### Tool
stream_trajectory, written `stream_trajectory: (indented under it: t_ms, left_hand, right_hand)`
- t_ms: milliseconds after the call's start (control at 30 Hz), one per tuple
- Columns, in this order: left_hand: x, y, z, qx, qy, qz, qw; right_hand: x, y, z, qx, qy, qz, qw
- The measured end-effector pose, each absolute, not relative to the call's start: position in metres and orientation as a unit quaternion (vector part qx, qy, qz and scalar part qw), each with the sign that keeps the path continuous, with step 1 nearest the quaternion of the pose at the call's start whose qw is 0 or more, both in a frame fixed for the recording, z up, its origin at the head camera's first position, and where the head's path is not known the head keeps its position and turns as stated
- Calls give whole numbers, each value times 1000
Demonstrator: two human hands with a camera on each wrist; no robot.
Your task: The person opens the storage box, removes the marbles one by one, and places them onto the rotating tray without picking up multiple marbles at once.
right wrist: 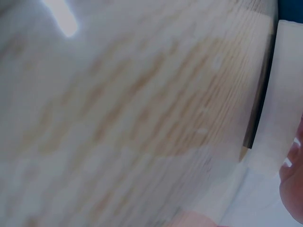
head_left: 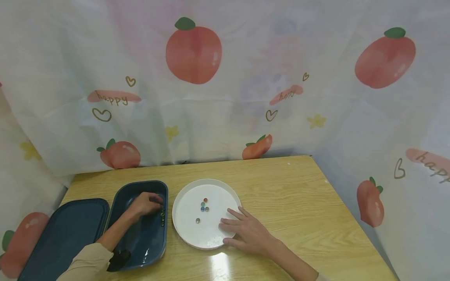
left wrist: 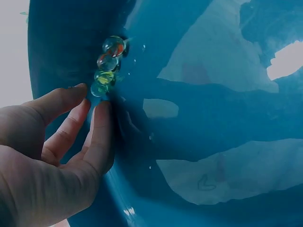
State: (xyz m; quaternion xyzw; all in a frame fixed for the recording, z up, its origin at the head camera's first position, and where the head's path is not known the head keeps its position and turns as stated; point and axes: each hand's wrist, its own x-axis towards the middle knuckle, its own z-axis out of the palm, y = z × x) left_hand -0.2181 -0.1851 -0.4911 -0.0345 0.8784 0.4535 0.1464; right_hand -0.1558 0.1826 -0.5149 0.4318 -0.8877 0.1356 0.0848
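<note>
My left hand [head_left: 145, 205] reaches into a dark blue bin [head_left: 165, 246], against its right wall. In the left wrist view a row of glass marbles [left wrist: 108, 62] lies along the foot of that wall, and the fingertips [left wrist: 102, 109] are just beside the nearest one, with nothing visibly held between them. A round white tray [head_left: 207, 244] bears several marbles [head_left: 202, 209] of red, green, blue and clear glass. My right hand [head_left: 249, 232] rests at the tray's right rim with its fingers spread; in the right wrist view only part of the hand [right wrist: 292, 189] shows.
A flat dark blue tray or lid [head_left: 66, 222] lies left of the bin. All stand on a wooden table [head_left: 288, 195], whose right edge slants toward me. A white fruit-print cloth [head_left: 225, 101] hangs behind and beside the table.
</note>
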Motion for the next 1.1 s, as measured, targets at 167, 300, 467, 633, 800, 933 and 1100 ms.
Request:
stream_trajectory:
  t_ms: [167,300,467,633,800,933,1100]
  left_hand:
    - [-218,-183,-492,-23,889,436,140]
    - [-218,-181,-493,-21,892,429,136]
    - [-218,-180,-493,-17,897,420,136]
    - [-219,-181,-491,-16,897,418,141]
    - [-221,-184,-485,-19,889,435,141]
    - [-222,-187,-472,-20,886,446,126]
    - [-221,-186,-453,-21,879,464,111]
  right_hand:
    - [-156,183,-518,430,-889,131,85]
    - [-156,183,-519,431,-888,131,89]
    - [-156,183,-520,431,-887,135,92]
    - [-156,182,-520,432,-887,135,94]
    - [-157,182,-519,431,-887,135,92]
    - [-157,183,-519,433,-887,132,94]
    - [-158,183,-519,435,-885,132,100]
